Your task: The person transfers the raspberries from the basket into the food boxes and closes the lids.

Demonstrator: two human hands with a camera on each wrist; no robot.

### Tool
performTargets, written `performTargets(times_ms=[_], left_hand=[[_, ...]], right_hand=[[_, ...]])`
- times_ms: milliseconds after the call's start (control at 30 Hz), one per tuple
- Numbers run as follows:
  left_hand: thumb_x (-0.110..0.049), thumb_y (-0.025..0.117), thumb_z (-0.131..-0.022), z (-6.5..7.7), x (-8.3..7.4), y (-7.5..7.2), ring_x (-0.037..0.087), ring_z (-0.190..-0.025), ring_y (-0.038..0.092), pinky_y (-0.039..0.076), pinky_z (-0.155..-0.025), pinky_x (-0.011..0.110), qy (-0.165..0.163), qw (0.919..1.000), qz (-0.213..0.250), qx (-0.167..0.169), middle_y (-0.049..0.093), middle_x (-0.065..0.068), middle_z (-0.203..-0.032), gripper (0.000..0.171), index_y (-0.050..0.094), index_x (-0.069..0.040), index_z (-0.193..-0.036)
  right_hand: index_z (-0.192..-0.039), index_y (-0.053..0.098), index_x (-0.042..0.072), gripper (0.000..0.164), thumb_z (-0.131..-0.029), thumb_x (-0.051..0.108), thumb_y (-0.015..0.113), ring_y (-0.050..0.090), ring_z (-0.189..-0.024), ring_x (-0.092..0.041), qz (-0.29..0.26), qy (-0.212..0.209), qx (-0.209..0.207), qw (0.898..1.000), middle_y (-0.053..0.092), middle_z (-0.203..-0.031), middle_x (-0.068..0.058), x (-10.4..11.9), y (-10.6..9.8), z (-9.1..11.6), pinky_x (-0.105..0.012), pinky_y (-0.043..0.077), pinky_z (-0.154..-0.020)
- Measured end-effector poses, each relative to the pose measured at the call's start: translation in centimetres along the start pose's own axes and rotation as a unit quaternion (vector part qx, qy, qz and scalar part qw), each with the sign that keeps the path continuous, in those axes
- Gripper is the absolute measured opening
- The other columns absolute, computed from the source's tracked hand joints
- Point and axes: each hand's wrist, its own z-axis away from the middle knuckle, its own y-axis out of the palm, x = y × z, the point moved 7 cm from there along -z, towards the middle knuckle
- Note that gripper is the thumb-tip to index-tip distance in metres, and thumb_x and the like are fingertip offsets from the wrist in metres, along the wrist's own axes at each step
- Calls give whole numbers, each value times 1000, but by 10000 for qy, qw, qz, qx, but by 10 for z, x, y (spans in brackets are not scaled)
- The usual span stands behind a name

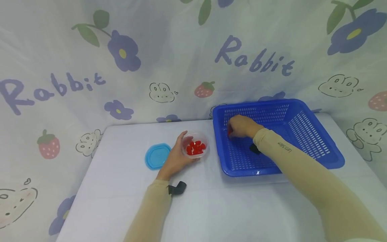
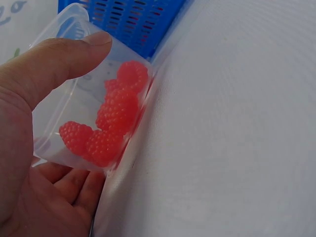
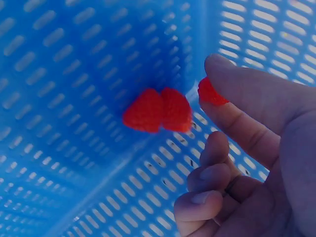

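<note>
My left hand [image 1: 176, 157] grips a small clear plastic tub [image 1: 206, 141], thumb on one side and fingers on the other. Several red raspberries [image 2: 118, 108] lie on the tub's bottom, which sits at the white tabletop. Inside the blue basket [image 1: 225, 168], my right hand [image 1: 243, 126] pinches one raspberry [image 3: 211, 92] between thumb and index finger, the other fingers curled. Two more raspberries [image 3: 159, 110] lie side by side in the basket's corner, just beyond the fingertips in the right wrist view.
A light blue lid [image 1: 157, 156] lies on the white tabletop [image 1: 205, 205], left of the tub. The slotted basket stands to the right, near the table's back edge. Behind the table hangs a printed cloth [image 1: 178, 43]. Dark wrist cameras [image 1: 177, 188] are strapped to the arms.
</note>
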Motion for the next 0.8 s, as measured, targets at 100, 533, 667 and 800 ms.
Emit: performTargets(times_ms=[100,533,667,800], left_hand=[[-46,82,-63,1,-1,0,11,-127,38,44,-94,48,-7,10000,8,7,44,-14,-136,105,18,-34,-145],[-45,82,-63,1,-2,0,12,-127,38,46,-91,47,79,10000,31,15,43,-13,-136,106,17,-31,-146],[-45,82,-63,1,-3,0,12,-126,38,46,-91,48,92,10000,29,19,43,-13,-136,106,17,-32,-146],[-44,82,-64,0,-4,0,12,-127,38,45,-93,47,122,9999,61,32,43,-13,-136,105,17,-32,-146]], right_hand=[[-90,69,8,20,-77,22,73,59,-77,-19,-23,81,-36,10000,64,-81,-2,-1,-3,1,-37,51,-71],[-99,67,7,25,-84,27,66,60,-72,-18,-304,1134,-437,9921,66,-88,-5,7,-35,25,-37,52,-64],[-100,67,9,26,-84,29,66,60,-69,-18,-366,1131,-632,9909,65,-84,-4,15,-40,33,-36,51,-61],[-97,68,10,25,-84,30,66,57,-67,-17,-469,1011,-826,9903,63,-76,0,24,-45,41,-35,49,-60]])
